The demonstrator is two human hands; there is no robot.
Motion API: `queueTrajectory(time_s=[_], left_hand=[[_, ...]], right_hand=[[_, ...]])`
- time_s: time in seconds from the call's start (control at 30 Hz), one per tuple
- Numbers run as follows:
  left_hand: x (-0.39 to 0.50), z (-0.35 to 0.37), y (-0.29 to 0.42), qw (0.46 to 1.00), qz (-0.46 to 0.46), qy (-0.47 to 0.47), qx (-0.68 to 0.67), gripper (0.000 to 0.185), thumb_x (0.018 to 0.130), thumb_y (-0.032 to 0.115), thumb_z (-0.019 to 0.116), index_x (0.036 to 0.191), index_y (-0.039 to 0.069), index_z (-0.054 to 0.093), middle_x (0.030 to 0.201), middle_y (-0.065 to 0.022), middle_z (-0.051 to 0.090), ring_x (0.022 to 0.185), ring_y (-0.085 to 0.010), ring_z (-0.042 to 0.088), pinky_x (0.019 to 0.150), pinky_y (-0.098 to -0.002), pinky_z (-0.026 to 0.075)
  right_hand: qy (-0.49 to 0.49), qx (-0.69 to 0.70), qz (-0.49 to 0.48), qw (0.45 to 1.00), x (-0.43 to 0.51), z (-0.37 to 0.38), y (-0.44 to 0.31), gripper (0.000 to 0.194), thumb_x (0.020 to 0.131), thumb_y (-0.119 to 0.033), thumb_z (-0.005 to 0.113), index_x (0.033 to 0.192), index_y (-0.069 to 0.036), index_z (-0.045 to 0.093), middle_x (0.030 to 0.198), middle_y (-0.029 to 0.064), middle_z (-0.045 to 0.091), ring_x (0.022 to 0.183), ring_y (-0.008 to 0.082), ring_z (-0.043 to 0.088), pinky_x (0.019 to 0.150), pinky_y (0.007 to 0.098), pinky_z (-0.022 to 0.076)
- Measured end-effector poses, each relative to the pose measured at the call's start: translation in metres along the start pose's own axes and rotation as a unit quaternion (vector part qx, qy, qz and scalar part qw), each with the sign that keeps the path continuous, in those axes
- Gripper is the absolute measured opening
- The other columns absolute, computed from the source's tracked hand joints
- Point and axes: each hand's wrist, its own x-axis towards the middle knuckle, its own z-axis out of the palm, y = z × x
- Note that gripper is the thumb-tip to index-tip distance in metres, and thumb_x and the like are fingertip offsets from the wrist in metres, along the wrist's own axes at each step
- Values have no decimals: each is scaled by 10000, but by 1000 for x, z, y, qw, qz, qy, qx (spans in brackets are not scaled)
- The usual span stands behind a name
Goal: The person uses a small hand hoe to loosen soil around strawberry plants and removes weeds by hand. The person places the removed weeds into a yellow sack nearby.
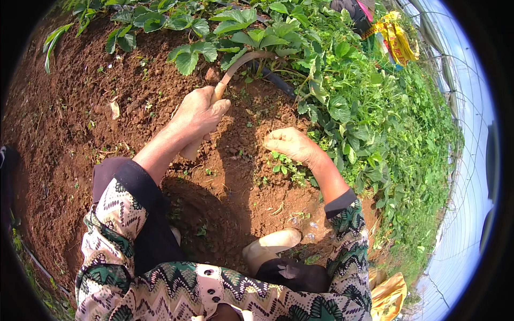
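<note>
My left hand is closed around the wooden handle of a sickle. Its curved, soil-stained blade reaches up and to the right, with the tip among the leaves of strawberry plants beside a black hose. Lower and to the right, my right hand hovers over or rests on the brown soil, fingertips pinched together. Whether something small is between them cannot be made out. Small green weeds grow just below that hand.
Dense green plants line the right side. A yellow printed bag lies at the upper right, near part of another person. Another yellow bag is at the lower right. My boot stands on the soil.
</note>
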Motion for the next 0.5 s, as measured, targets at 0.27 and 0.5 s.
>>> queueTrajectory(time_s=[0.27,0.5], left_hand=[[-23,-12,-4,972,85,-30,218,264,903,214,619,824,-15,513,643,-107,525,558,-204,533,528,-379,430],[-19,0,-9,960,103,-91,245,289,896,215,617,800,-26,491,624,-131,493,569,-220,475,557,-404,400]], right_hand=[[74,-51,-22,996,-84,31,19,236,906,-242,590,932,-17,655,784,173,666,721,269,652,689,383,501],[285,-307,-13,908,-44,-6,51,404,926,-204,561,1180,110,538,655,213,623,633,375,641,619,460,500]])
